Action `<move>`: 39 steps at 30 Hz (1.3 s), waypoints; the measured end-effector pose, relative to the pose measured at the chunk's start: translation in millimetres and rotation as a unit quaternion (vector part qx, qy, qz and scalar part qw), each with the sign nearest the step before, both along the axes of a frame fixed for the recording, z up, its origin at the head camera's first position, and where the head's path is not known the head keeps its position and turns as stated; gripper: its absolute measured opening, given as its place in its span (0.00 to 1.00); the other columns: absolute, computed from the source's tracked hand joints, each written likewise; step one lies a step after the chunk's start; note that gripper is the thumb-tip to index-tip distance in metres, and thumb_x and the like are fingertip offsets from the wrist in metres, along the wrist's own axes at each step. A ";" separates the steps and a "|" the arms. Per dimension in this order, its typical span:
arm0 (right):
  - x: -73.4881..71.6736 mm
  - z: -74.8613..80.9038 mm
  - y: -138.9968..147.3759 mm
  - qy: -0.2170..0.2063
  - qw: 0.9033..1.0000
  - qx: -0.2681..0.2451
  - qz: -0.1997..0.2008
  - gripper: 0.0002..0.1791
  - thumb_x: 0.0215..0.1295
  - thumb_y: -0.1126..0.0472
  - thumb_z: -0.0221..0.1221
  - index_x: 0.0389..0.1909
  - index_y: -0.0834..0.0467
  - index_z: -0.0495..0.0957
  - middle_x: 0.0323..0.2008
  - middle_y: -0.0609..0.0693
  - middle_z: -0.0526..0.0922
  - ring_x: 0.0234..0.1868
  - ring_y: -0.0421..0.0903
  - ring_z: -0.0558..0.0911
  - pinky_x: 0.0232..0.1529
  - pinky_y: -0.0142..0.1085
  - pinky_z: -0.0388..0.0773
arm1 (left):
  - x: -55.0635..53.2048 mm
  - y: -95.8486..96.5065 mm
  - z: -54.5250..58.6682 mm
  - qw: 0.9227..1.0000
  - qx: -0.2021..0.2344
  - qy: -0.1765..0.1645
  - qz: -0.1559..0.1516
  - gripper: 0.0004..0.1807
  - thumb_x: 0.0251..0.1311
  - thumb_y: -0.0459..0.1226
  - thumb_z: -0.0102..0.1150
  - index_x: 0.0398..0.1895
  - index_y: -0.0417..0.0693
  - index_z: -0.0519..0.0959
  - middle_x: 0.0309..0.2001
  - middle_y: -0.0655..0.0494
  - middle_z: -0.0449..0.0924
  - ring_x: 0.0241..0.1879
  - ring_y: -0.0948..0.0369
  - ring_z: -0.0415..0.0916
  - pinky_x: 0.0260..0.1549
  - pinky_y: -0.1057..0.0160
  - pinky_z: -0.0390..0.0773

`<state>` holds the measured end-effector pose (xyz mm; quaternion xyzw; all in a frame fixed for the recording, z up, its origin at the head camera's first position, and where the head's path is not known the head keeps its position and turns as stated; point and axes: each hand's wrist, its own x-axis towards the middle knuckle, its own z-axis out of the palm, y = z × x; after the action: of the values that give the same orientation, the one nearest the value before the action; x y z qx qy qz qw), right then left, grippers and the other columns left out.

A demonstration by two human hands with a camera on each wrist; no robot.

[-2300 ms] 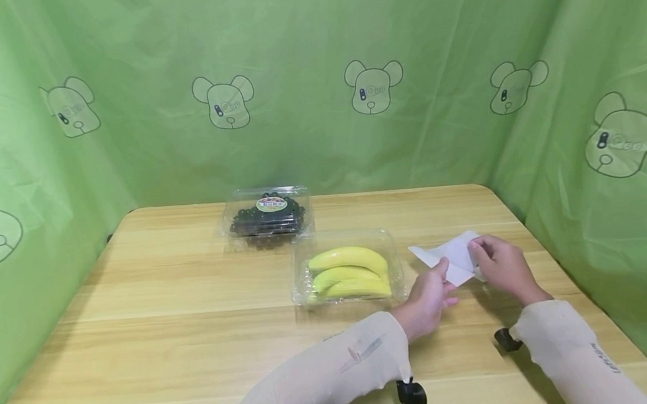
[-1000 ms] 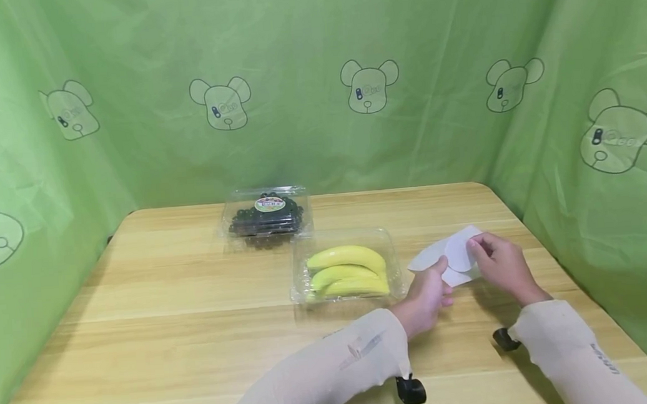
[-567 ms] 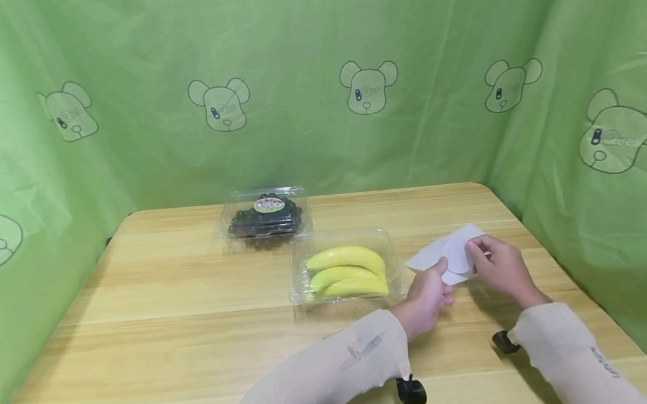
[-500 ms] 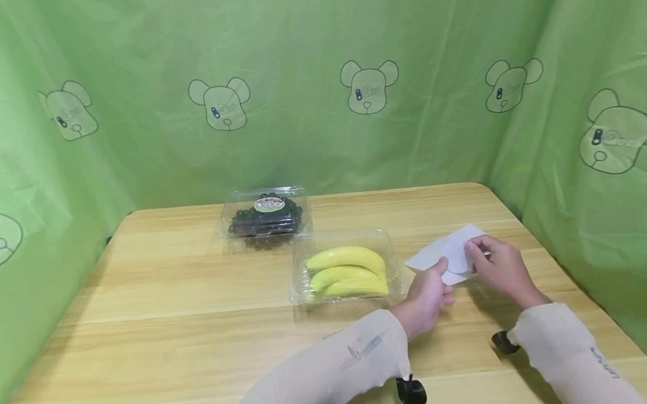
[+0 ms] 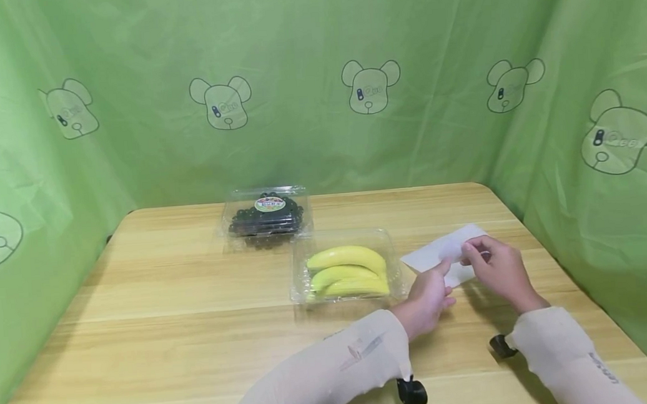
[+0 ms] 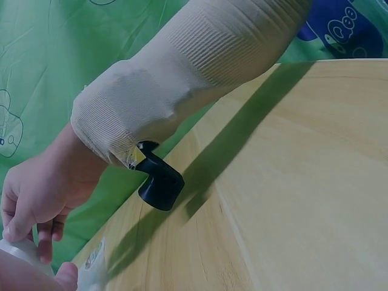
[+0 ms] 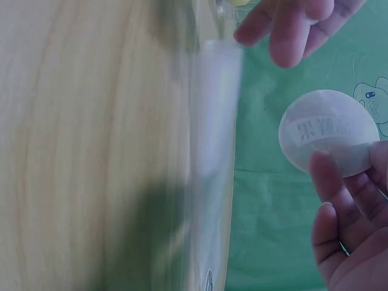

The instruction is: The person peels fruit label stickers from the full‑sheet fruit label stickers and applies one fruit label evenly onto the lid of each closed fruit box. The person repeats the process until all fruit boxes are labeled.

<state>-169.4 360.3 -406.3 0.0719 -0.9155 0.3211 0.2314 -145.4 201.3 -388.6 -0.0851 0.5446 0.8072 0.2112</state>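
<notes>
In the head view, a white sticker sheet (image 5: 425, 254) is held above the table's right side. My left hand (image 5: 427, 298) pinches its near edge, thumb on top. My right hand (image 5: 499, 268) is just beyond, fingers bent at the sheet's right part. The right wrist view shows the right hand's fingers (image 7: 327, 179) holding a round, translucent sticker (image 7: 327, 121) with reversed lettering, apart from the sheet there. The left fingertips (image 7: 288, 39) appear at the top of that view. At the lower left of the left wrist view, the left thumb (image 6: 65, 276) shows.
Left of the hands stands a clear plastic box (image 5: 300, 272) with bananas (image 5: 348, 275). Behind it is another clear box (image 5: 233, 202) of dark grapes (image 5: 246, 221), with an oval label on its lid. Green curtains (image 5: 320, 152) surround the wooden table (image 5: 171, 356).
The sheet, bent at first, now lies flatter in the left hand. The pale disc was lifting from the sheet in the right fingers; that hand has shifted slightly left. Both boxes stay put.
</notes>
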 end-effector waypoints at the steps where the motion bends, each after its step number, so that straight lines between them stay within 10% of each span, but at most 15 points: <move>1: 0.0 -0.4 -0.1 0.006 1.000 0.000 -0.001 0.08 0.70 0.64 0.56 0.36 0.65 0.80 0.28 0.58 0.85 0.26 0.38 0.83 0.30 0.18 0.72 | 0.0 -0.3 0.0 1.000 -0.001 0.001 -0.003 0.26 0.67 0.44 0.54 0.60 0.34 0.71 0.62 0.38 0.68 0.56 0.38 0.70 0.54 0.42 0.72; 5: 0.7 -0.7 -1.0 0.023 1.000 0.007 -0.005 0.07 0.68 0.64 0.58 0.35 0.65 0.81 0.30 0.59 0.86 0.29 0.34 0.80 0.32 0.15 0.70 | 0.4 -1.6 -0.5 1.000 0.013 0.012 -0.018 0.27 0.68 0.45 0.51 0.62 0.34 0.68 0.64 0.38 0.66 0.56 0.37 0.69 0.55 0.40 0.71; 14: 6.5 1.1 -9.4 0.026 1.000 -0.013 0.000 0.08 0.64 0.64 0.63 0.37 0.68 0.81 0.36 0.65 0.84 0.38 0.64 0.84 0.36 0.11 0.68 | 0.5 -4.1 3.3 0.997 0.060 0.032 0.028 0.25 0.68 0.46 0.53 0.65 0.51 0.66 0.60 0.45 0.70 0.48 0.42 0.76 0.46 0.41 0.78; 22: 6.9 2.4 -14.4 0.046 0.999 -0.021 0.006 0.10 0.56 0.64 0.69 0.36 0.65 0.82 0.35 0.61 0.86 0.34 0.19 0.74 0.36 0.14 0.71 | -3.9 -7.6 9.3 0.995 0.083 0.060 -0.005 0.23 0.68 0.47 0.51 0.62 0.48 0.71 0.62 0.51 0.70 0.53 0.43 0.73 0.50 0.42 0.75; 31: 7.4 4.7 -16.6 0.044 0.997 -0.048 0.031 0.14 0.52 0.69 0.70 0.40 0.67 0.81 0.38 0.63 0.85 0.35 0.19 0.75 0.34 0.18 0.75 | -8.4 -10.9 14.9 0.997 0.056 0.047 0.002 0.25 0.66 0.48 0.54 0.59 0.43 0.73 0.60 0.49 0.73 0.54 0.47 0.74 0.51 0.44 0.75; 39: 8.4 6.3 -11.7 -0.006 0.998 -0.055 -0.007 0.17 0.70 0.58 0.56 0.52 0.67 0.74 0.47 0.69 0.80 0.42 0.53 0.84 0.34 0.17 0.74 | -9.1 -14.6 17.7 0.998 0.037 0.055 0.002 0.22 0.67 0.49 0.51 0.54 0.43 0.75 0.53 0.52 0.76 0.48 0.51 0.75 0.47 0.45 0.77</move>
<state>-161.0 348.6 -400.0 0.0507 -0.8983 0.3700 0.2315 -154.4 186.7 -370.9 -0.0341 0.5249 0.8306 0.1828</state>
